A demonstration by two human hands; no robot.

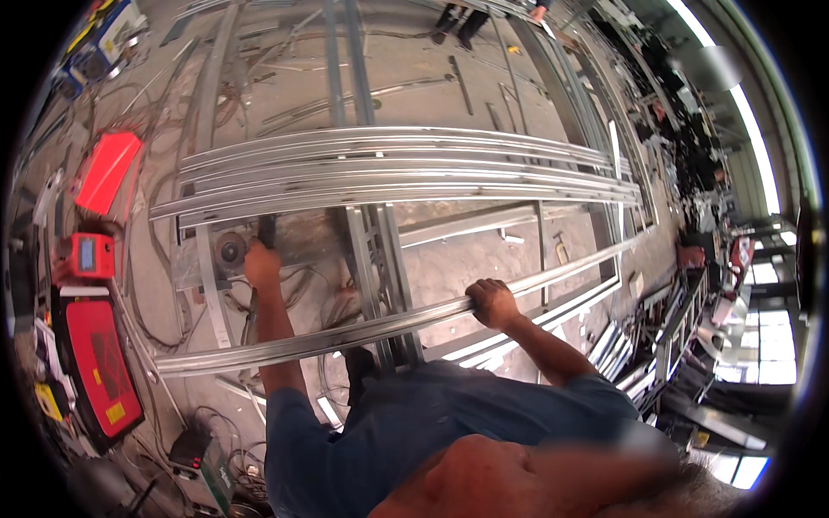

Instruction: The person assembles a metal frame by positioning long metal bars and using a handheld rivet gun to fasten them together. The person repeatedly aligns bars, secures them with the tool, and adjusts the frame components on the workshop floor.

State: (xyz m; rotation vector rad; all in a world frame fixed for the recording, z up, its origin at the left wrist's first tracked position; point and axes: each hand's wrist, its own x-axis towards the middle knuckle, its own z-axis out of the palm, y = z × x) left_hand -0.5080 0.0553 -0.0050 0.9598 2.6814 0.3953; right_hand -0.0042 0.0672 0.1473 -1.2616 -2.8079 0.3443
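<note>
My right hand (490, 302) is closed over a long steel channel (380, 324) that crosses in front of my body from left to right. Out past that channel reaches my left hand (262, 262), its fingers wrapped round the dark body of what looks like an angle grinder (230, 251). The round disc shows just left of the hand; part of the tool is hidden by my fingers. Farther off, several similar steel channels (406, 177) lie side by side across two upright-running support rails (371, 268).
On the left stand a red machine (102, 371), a red box with a small display (92, 255) and a red panel (109, 173). Cables (160, 285) loop over the floor there. A welded frame (604, 129) lies right. At the far edge, another person's legs (462, 24) show.
</note>
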